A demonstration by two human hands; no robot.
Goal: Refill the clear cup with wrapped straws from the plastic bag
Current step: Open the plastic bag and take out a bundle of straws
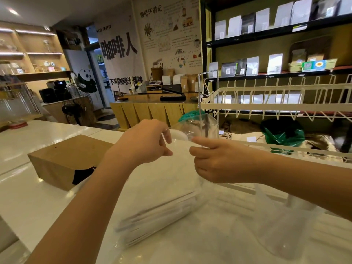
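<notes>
A clear plastic bag (167, 180) stands upright on the white counter, held by its top edge. A bundle of white wrapped straws (156, 218) lies blurred in its bottom. My left hand (146, 143) pinches the bag's left top corner. My right hand (215, 162) pinches the right top corner, a short gap between the two hands. The clear cup (282, 223) stands on the counter at the lower right, under my right forearm, which hides its rim. I cannot tell whether it holds anything.
A brown cardboard box (62, 159) lies on the counter (30, 202) to the left of the bag. A white wire dish rack (276, 105) stands behind on the right. Shelves with coffee bags fill the back right wall.
</notes>
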